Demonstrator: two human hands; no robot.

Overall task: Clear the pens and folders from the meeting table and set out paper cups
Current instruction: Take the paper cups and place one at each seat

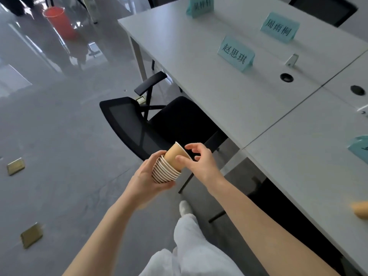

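A stack of brown paper cups [165,172] with white rims lies tilted in my left hand [148,176], which grips it from below and behind, in front of me over the floor. My right hand [199,162] pinches the top cup [176,156] at its rim, thumb on the wall and fingers curled over the mouth. The top cup sticks partly out of the stack. The white meeting table [249,92] stretches to the right. Another brown cup [360,210] shows blurred at the table's right edge. I see no pens or folders.
Teal name cards [236,53] [279,27] [200,6] stand on the table, another [359,149] at the right edge. A black mesh chair [139,124] is tucked under the table ahead of my hands. A red bucket [59,21] stands far left on the floor. Brass floor boxes [16,166] lie left.
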